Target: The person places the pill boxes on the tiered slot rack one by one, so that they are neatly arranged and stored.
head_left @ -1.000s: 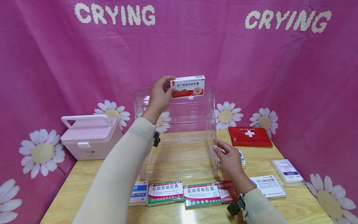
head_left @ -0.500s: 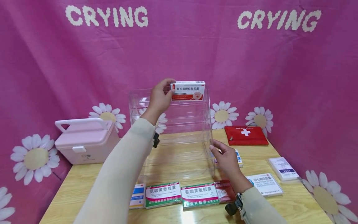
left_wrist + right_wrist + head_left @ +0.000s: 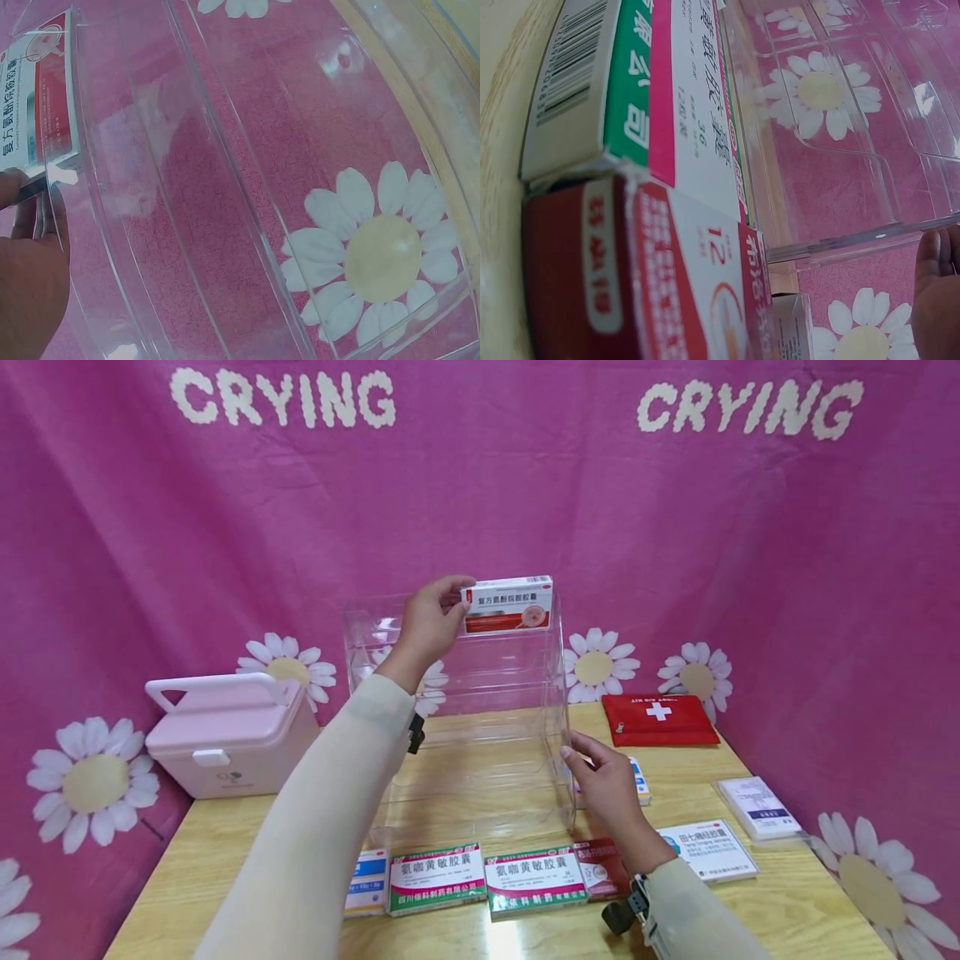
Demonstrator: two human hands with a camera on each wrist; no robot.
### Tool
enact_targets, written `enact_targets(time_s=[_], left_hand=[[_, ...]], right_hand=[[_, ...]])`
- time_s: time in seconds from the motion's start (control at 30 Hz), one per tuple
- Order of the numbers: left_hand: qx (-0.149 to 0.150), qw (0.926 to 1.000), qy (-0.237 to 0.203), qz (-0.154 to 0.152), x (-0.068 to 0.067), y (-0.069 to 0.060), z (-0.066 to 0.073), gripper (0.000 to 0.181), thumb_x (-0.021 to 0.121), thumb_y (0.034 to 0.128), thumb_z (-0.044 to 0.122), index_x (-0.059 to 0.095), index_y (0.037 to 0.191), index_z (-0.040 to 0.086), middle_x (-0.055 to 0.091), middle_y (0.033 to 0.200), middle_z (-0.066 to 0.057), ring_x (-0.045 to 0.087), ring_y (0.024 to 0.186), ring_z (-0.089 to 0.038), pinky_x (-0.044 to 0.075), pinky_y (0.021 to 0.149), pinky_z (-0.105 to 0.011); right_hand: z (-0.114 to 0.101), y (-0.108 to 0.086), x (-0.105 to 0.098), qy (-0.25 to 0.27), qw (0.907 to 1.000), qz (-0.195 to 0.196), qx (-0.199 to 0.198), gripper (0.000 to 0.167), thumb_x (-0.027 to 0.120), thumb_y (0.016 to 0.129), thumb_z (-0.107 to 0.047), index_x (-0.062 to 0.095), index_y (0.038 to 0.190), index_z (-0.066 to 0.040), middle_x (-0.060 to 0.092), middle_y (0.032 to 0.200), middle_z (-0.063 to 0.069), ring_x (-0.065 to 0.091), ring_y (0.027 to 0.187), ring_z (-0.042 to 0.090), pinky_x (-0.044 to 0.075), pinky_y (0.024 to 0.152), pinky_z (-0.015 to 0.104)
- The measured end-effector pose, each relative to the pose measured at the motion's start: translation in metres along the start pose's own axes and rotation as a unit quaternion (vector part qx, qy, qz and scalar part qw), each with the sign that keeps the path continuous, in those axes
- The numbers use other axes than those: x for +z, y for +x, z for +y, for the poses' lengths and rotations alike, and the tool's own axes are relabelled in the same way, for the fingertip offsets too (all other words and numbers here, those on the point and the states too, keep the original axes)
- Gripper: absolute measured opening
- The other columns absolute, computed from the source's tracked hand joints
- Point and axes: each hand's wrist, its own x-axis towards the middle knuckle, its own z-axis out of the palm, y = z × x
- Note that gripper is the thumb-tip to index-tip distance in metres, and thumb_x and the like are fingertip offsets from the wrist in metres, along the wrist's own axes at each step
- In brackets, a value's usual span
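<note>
My left hand [image 3: 432, 622] pinches the left end of a white and red medicine box [image 3: 507, 605]. The box stands upright at the top tier of a clear acrylic display rack [image 3: 487, 752]; in the left wrist view the box [image 3: 43, 97] shows through the clear plastic. Whether it rests on the tier I cannot tell. Down at the rack's right side, my right hand [image 3: 611, 789] holds the edge of the side panel between thumb and fingers. The right wrist view catches only part of that hand [image 3: 939, 281] at the rack's edge.
Along the rack's front lie two green and pink medicine boxes [image 3: 437, 878], a dark red box [image 3: 602, 868] and a blue and white box [image 3: 367, 883]. White boxes [image 3: 708, 852] and a red first-aid pouch [image 3: 660, 721] lie to the right. A pink case [image 3: 232, 739] stands left.
The white and red box has come down slightly and shifted a little right against the rack, still in my left hand. My right hand stays at the side panel. The head view has shifted slightly.
</note>
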Motion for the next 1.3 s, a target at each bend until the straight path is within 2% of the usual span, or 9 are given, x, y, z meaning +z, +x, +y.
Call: enact_targets(time_s=[0.13, 0.23, 0.43, 0.6, 0.8, 0.97, 1.07, 1.2, 1.3], left_hand=[[0.016, 0.9996, 0.017, 0.017, 0.001, 0.001, 0.0, 0.04, 0.068, 0.1053, 0.001, 0.07, 0.145, 0.009, 0.071, 0.134, -0.018, 0.07, 0.125, -0.03, 0.061, 0.111, -0.034], [0.028, 0.9988, -0.005, 0.04, 0.002, -0.002, -0.003, 0.047, 0.071, 0.1035, 0.001, 0.065, 0.15, 0.007, 0.072, 0.137, -0.018, 0.07, 0.126, -0.03, 0.06, 0.112, -0.033], [0.039, 0.9951, -0.028, 0.086, -0.008, -0.018, -0.008, 0.045, 0.075, 0.1025, 0.007, 0.066, 0.146, 0.006, 0.072, 0.139, -0.015, 0.069, 0.128, -0.029, 0.059, 0.114, -0.036], [0.056, 0.9924, -0.073, 0.082, -0.034, -0.047, -0.013, 0.038, 0.078, 0.101, 0.007, 0.069, 0.137, 0.0, 0.072, 0.134, -0.021, 0.07, 0.124, -0.03, 0.06, 0.113, -0.043], [0.044, 0.9924, -0.099, 0.059, -0.078, -0.094, -0.03, 0.035, 0.078, 0.1005, 0.008, 0.068, 0.132, -0.004, 0.074, 0.119, -0.016, 0.07, 0.107, -0.014, 0.061, 0.097, -0.021], [0.001, 0.9886, -0.122, 0.089, -0.11, -0.147, -0.065, 0.025, 0.079, 0.1, 0.005, 0.07, 0.122, -0.002, 0.075, 0.107, 0.004, 0.07, 0.1, -0.004, 0.061, 0.091, -0.012], [-0.038, 0.9879, -0.126, 0.082, -0.134, -0.179, -0.094, 0.025, 0.077, 0.1018, 0.006, 0.068, 0.124, -0.003, 0.074, 0.108, 0.009, 0.069, 0.101, -0.003, 0.061, 0.09, -0.011], [-0.089, 0.9957, -0.018, -0.014, -0.162, -0.214, -0.141, 0.029, 0.073, 0.1061, 0.012, 0.067, 0.129, -0.004, 0.074, 0.113, 0.004, 0.067, 0.101, -0.002, 0.061, 0.087, -0.014], [-0.112, 0.9875, 0.069, -0.088, -0.173, -0.231, -0.176, 0.032, 0.073, 0.1061, 0.014, 0.067, 0.132, -0.005, 0.075, 0.122, -0.013, 0.071, 0.111, -0.016, 0.065, 0.095, -0.029]], right_hand=[[-0.001, 0.0, 0.0, 0.001, 1.0, -0.005, 0.002, 0.044, 0.069, 0.109, -0.029, 0.066, 0.152, -0.017, 0.066, 0.154, 0.011, 0.064, 0.141, 0.033, 0.06, 0.11, 0.043], [-0.001, -0.001, -0.001, 0.001, 1.0, -0.006, 0.003, 0.044, 0.068, 0.11, -0.028, 0.066, 0.152, -0.017, 0.066, 0.155, 0.009, 0.062, 0.143, 0.031, 0.057, 0.113, 0.043], [0.001, 0.0, -0.001, -0.002, 1.0, -0.009, -0.001, 0.044, 0.069, 0.11, -0.027, 0.066, 0.152, -0.016, 0.066, 0.155, 0.009, 0.062, 0.144, 0.03, 0.055, 0.115, 0.043], [0.002, 0.001, -0.002, -0.004, 0.9999, -0.011, -0.001, 0.045, 0.069, 0.109, -0.028, 0.066, 0.152, -0.016, 0.066, 0.155, 0.009, 0.062, 0.144, 0.03, 0.055, 0.115, 0.043], [-0.001, 0.001, -0.003, -0.008, 0.9999, -0.012, 0.008, 0.046, 0.07, 0.109, -0.032, 0.066, 0.153, -0.017, 0.065, 0.156, 0.007, 0.06, 0.146, 0.029, 0.053, 0.119, 0.044], [-0.002, 0.002, -0.001, -0.009, 0.9998, -0.013, 0.012, 0.048, 0.07, 0.109, -0.034, 0.065, 0.153, -0.019, 0.064, 0.158, 0.006, 0.056, 0.15, 0.029, 0.051, 0.121, 0.044], [-0.001, 0.001, -0.001, -0.009, 0.9998, -0.016, 0.013, 0.048, 0.07, 0.108, -0.035, 0.065, 0.153, -0.018, 0.064, 0.157, 0.006, 0.055, 0.151, 0.028, 0.051, 0.121, 0.043], [-0.001, 0.001, -0.001, -0.006, 0.9997, -0.016, 0.016, 0.048, 0.07, 0.108, -0.034, 0.065, 0.153, -0.018, 0.064, 0.157, 0.006, 0.055, 0.151, 0.028, 0.051, 0.12, 0.042], [-0.001, 0.002, -0.002, -0.005, 0.9998, -0.012, 0.015, 0.048, 0.07, 0.108, -0.035, 0.066, 0.153, -0.019, 0.064, 0.157, 0.006, 0.057, 0.15, 0.028, 0.051, 0.119, 0.042]])
